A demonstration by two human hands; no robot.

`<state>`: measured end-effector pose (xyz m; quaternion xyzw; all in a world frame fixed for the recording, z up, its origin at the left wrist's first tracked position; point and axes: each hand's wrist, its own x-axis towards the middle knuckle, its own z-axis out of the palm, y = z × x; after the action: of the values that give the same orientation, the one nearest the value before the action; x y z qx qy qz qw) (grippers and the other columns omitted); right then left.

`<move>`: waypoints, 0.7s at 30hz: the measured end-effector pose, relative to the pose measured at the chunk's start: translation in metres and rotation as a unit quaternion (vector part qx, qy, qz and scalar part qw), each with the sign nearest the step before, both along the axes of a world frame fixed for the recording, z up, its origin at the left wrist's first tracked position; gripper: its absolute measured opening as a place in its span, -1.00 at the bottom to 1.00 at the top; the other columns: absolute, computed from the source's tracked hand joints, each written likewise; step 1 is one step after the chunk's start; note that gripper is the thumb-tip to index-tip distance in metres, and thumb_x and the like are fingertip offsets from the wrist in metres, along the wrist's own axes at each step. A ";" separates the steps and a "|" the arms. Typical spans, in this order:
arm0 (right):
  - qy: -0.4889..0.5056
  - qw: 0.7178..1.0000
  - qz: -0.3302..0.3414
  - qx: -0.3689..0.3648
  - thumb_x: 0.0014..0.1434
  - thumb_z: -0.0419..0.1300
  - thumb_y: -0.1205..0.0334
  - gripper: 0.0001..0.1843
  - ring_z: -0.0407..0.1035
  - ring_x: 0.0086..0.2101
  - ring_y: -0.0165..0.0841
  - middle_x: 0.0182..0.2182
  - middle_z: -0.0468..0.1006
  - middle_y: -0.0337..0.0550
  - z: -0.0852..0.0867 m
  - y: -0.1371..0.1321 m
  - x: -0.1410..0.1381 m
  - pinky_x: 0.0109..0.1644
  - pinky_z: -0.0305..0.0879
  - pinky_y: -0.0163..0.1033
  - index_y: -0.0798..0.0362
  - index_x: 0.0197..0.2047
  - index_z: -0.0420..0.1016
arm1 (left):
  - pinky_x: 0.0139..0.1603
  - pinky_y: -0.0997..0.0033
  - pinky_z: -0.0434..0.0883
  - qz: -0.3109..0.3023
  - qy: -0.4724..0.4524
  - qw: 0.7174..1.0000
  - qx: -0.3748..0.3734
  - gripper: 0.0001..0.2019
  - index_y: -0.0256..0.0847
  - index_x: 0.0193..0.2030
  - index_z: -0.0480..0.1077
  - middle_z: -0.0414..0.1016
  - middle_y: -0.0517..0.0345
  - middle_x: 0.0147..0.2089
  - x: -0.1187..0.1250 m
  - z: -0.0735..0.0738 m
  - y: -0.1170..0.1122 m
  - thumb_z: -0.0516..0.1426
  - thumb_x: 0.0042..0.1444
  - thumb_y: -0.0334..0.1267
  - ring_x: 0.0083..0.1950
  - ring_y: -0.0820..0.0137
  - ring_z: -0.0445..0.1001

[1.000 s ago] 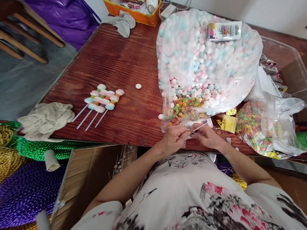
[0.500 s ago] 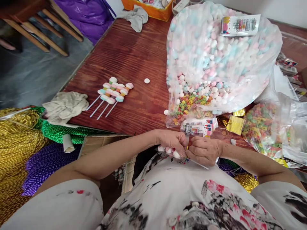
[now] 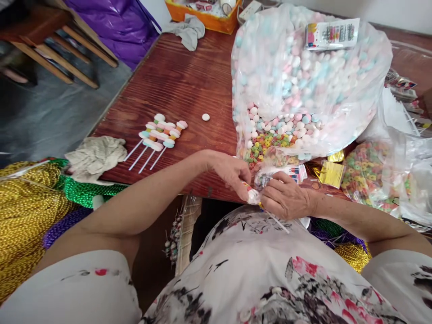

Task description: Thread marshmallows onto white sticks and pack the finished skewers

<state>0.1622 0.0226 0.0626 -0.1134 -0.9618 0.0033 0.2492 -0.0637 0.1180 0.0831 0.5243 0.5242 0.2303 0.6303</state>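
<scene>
In front of my waist is a candy skewer (image 3: 253, 196) in clear wrapping, its white stick pointing down to the right. My left hand (image 3: 232, 173) is closed on its candy end, and part of a colourful label shows by the fingertips. My right hand (image 3: 285, 196) is closed around the skewer near the stick, with a small yellow bit below its fingers. My fingers hide much of the skewer. Just beyond the right hand lie printed packets (image 3: 293, 173). Several finished-looking candy skewers (image 3: 162, 132) lie side by side on the table at the left.
A large clear bag (image 3: 313, 90) of pastel candies and fruit rings covers the table's right half, a printed pack (image 3: 332, 33) on top. Another bag of ring candies (image 3: 367, 171) lies farther right. Gold ties (image 3: 331, 174), a crumpled cloth (image 3: 96, 157) and one white candy (image 3: 205, 117) lie about.
Both hands have lifted slightly away from my lap towards the table edge. The left hand has turned and reaches farther forward; the skewer's candies are now mostly covered by my fingers.
</scene>
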 end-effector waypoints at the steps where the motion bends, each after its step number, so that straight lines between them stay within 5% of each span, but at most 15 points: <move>1: -0.013 1.000 -0.013 -0.008 0.31 0.04 0.35 -0.82 0.19 -0.41 -0.33 -0.47 0.38 -0.19 -0.001 0.001 -0.002 -0.27 0.10 -0.12 0.02 -0.35 0.34 | -0.56 0.50 0.24 -0.022 0.028 0.999 0.040 -0.78 -0.17 -0.67 0.43 0.33 0.30 -0.68 -0.006 0.011 0.004 0.41 -0.39 -0.27 -0.55 0.38 0.39; 4: -0.039 0.996 -0.072 -0.047 0.27 0.03 0.39 -0.85 0.17 -0.41 -0.33 -0.47 0.37 -0.17 -0.001 0.017 -0.006 -0.28 0.10 -0.15 0.05 -0.34 0.32 | -0.35 0.43 0.34 -0.129 0.073 0.959 0.241 -0.83 -0.18 -0.52 0.52 0.43 0.16 -0.50 -0.008 0.051 -0.014 0.27 -0.04 -0.16 -0.36 0.31 0.47; 6: 0.012 0.983 -0.131 -0.125 0.24 0.01 0.41 -0.86 0.16 -0.43 -0.35 -0.47 0.36 -0.19 0.010 0.034 -0.008 -0.31 0.13 -0.20 0.05 -0.34 0.29 | -0.22 0.30 0.38 -0.218 0.082 0.895 0.380 -0.83 -0.16 -0.41 0.54 0.50 0.02 -0.35 0.003 0.068 -0.044 0.16 0.11 -0.20 -0.22 0.24 0.46; 9: 0.180 0.922 -0.188 -0.288 0.27 -0.05 0.39 -0.80 0.13 -0.48 -0.43 -0.53 0.25 -0.29 0.040 0.048 -0.011 -0.39 0.12 -0.30 0.02 -0.40 0.20 | -0.10 0.18 0.38 -0.313 0.091 0.836 0.441 -0.83 -0.13 -0.31 0.54 0.55 -0.06 -0.20 0.025 0.061 -0.075 0.10 0.15 -0.29 -0.14 0.20 0.45; 10: 0.226 0.898 -0.178 -0.332 0.28 -0.05 0.37 -0.79 0.15 -0.48 -0.45 -0.52 0.25 -0.30 0.049 0.046 -0.013 -0.39 0.13 -0.32 0.02 -0.40 0.19 | -0.10 0.16 0.39 -0.293 0.085 0.849 0.432 -0.86 -0.14 -0.34 0.53 0.55 -0.06 -0.25 0.030 0.053 -0.075 0.12 0.12 -0.29 -0.15 0.18 0.45; 12: 0.259 0.867 -0.125 -0.407 0.28 -0.02 0.34 -0.81 0.20 -0.45 -0.46 -0.48 0.30 -0.29 0.057 0.036 -0.019 -0.36 0.19 -0.33 0.03 -0.40 0.20 | -0.08 0.10 0.41 -0.150 0.051 0.902 0.402 -0.86 -0.18 -0.38 0.53 0.52 -0.03 -0.35 0.034 0.038 -0.060 0.19 0.05 -0.18 -0.21 0.16 0.46; 15: 0.234 0.823 -0.083 -0.511 0.24 0.02 0.31 -0.81 0.17 -0.49 -0.48 -0.51 0.28 -0.31 0.044 0.019 -0.029 -0.40 0.17 -0.34 0.03 -0.44 0.19 | 0.08 0.07 0.39 -0.038 0.033 0.913 0.404 -0.66 -0.16 -0.01 0.51 0.53 -0.09 -0.04 0.024 0.027 -0.035 0.06 0.23 -0.05 0.02 0.13 0.45; 17: 0.252 0.801 -0.121 -0.529 0.23 0.01 0.30 -0.79 0.13 -0.53 -0.47 -0.57 0.23 -0.34 0.029 0.017 -0.033 -0.44 0.12 -0.34 0.02 -0.46 0.16 | 0.18 0.10 0.34 0.033 -0.007 0.906 0.422 -0.55 -0.12 0.15 0.42 0.40 -0.07 0.21 0.015 0.022 -0.032 0.14 0.19 0.01 0.23 0.11 0.33; 19: 0.274 0.824 -0.163 -0.468 0.24 0.01 0.30 -0.80 0.15 -0.50 -0.45 -0.56 0.24 -0.32 0.020 0.019 -0.036 -0.41 0.13 -0.32 0.02 -0.44 0.18 | 0.21 0.17 0.33 0.095 -0.076 0.917 0.381 -0.40 -0.06 0.24 0.34 0.31 -0.02 0.30 0.010 0.013 -0.040 0.26 0.08 0.04 0.31 0.11 0.26; 21: 0.294 0.861 -0.165 -0.381 0.26 0.02 0.32 -0.82 0.18 -0.46 -0.43 -0.52 0.30 -0.29 0.016 0.021 -0.039 -0.34 0.15 -0.30 0.03 -0.41 0.22 | 0.12 0.25 0.39 0.075 -0.138 0.954 0.256 -0.37 -0.04 0.29 0.28 0.40 -0.02 0.19 0.007 0.001 -0.053 0.25 0.10 0.03 0.20 0.19 0.38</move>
<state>0.1229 0.0440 0.0786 -0.3507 -0.7349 0.3613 0.4542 -0.0563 0.0649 0.0839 0.5900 0.3934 0.4738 0.5222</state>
